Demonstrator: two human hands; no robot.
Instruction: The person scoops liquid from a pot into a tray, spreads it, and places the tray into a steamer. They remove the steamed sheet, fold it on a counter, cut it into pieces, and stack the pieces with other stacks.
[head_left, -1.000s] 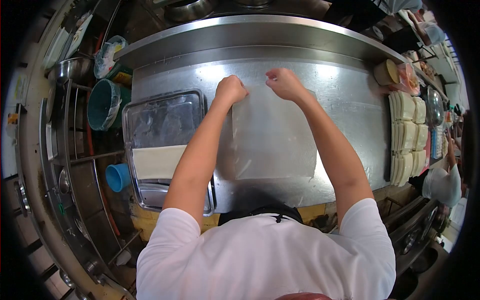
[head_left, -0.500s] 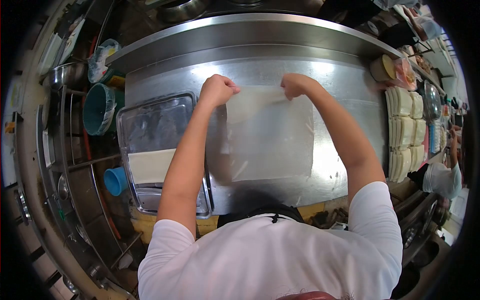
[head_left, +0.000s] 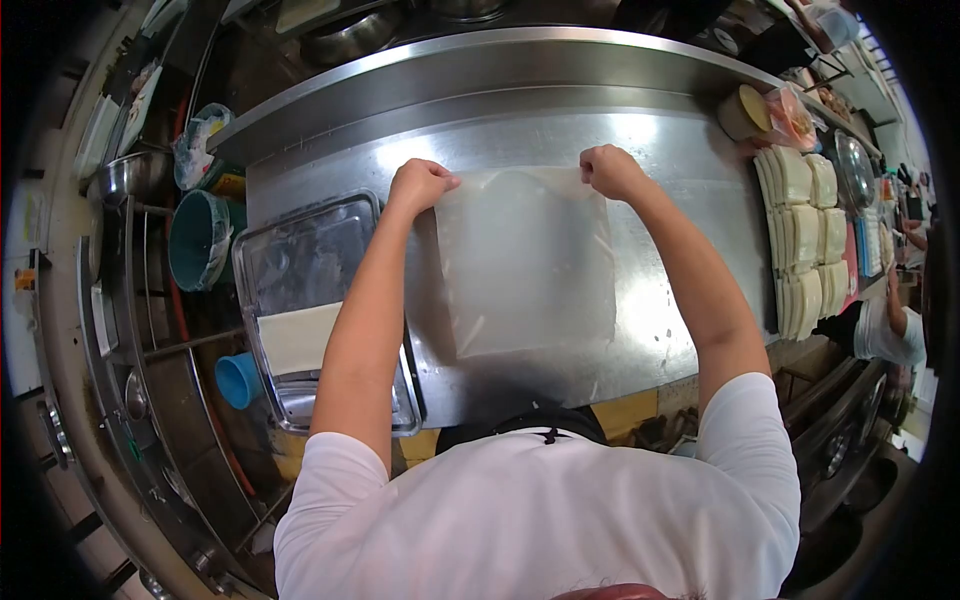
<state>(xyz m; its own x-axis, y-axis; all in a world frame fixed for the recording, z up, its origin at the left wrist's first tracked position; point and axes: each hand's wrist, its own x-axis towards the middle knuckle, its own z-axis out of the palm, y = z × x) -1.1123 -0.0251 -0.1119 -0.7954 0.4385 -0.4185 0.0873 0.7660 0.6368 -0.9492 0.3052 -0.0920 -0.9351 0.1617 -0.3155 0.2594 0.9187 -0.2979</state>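
Pinching a translucent square sheet point(head_left: 525, 275) (filmy), left hand point(head_left: 424, 186) closed, right hand point(head_left: 613, 173) closed.

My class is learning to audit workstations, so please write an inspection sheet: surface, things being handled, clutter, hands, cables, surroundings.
Surface: metal table, shiny, with bright glare patches.
Job's things: translucent sheet, spread out before the person; how much touches the table is unclear.
Clutter: metal tray to the left, holding a pale slab; stacked white pieces to the right.
Hands: left hand and right hand each pinch the sheet near a far corner.
Cables: nothing seen.
Surroundings: blue container, green bin, another person at far right.
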